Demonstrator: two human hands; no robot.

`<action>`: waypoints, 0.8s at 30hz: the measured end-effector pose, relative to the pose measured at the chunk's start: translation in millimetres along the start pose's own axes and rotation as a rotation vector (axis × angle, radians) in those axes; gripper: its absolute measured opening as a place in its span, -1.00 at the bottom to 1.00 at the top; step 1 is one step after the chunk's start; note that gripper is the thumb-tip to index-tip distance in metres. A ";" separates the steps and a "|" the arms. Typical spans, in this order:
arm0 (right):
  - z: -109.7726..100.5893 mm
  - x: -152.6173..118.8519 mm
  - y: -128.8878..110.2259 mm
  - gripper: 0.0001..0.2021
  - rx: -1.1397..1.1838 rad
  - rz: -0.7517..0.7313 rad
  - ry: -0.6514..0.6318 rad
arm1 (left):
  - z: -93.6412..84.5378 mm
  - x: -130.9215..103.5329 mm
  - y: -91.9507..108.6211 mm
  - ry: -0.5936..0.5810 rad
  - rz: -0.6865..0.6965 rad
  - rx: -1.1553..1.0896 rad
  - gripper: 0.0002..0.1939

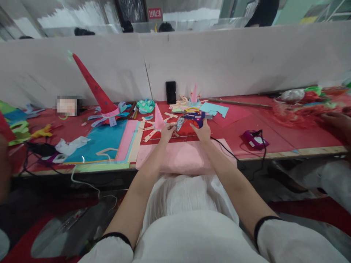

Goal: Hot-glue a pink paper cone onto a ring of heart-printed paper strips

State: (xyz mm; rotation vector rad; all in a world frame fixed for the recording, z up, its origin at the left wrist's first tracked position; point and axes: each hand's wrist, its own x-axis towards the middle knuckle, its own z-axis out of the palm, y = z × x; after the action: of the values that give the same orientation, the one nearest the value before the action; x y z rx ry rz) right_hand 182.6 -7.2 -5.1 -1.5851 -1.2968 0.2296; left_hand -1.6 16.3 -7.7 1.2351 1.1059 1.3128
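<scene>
My left hand [168, 132] pinches a small patterned blue-and-white strip [179, 124] between closed fingers. Wrapped round a dark blue hot glue gun [197, 117] with a small red light is my right hand [204, 130]; the gun's front end points left, toward the strip. A pink paper cone [158, 117] stands upright just left of my left hand, with several pale spotted strips [150, 136] spread out around its base. Under my forearms a pink sheet [186, 157] lies over the table's front edge.
A tall red felt cone [94, 86] stands left on blue sheets [102, 140]. A phone [170, 92] leans on the back partition. Behind my hands lie a smaller pink cone [194, 95] and light blue paper [215, 109]. Right are a purple corded box [255, 140], a stick [240, 103] and a co-worker's hand [337, 121].
</scene>
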 end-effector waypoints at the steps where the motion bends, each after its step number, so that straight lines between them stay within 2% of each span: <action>1: -0.1 0.5 0.2 -0.41 -0.013 0.021 -0.003 | 0.1 -0.4 0.6 0.008 0.005 -0.003 -0.83; 6: -3.4 -0.1 -1.9 -0.54 -0.037 0.038 -0.039 | 0.1 -3.9 3.1 0.048 0.032 -0.012 -0.87; 11: -5.6 -1.6 -3.5 -0.54 -0.057 0.009 -0.095 | -1.1 -5.3 4.0 0.061 0.040 -0.005 -0.92; 19: -3.8 0.1 1.6 -0.56 -0.038 -0.029 -0.071 | 1.8 -7.6 6.1 0.095 0.026 0.007 -0.92; 24: -1.2 -0.4 4.4 -0.58 -0.024 -0.107 -0.098 | 2.4 -7.7 7.5 0.100 0.027 0.014 -0.93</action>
State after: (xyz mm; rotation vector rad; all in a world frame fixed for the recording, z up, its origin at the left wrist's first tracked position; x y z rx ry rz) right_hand 185.9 -7.7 -8.2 -1.5350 -1.4604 0.2276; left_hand 0.3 7.9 -0.8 1.2092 1.1746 1.4024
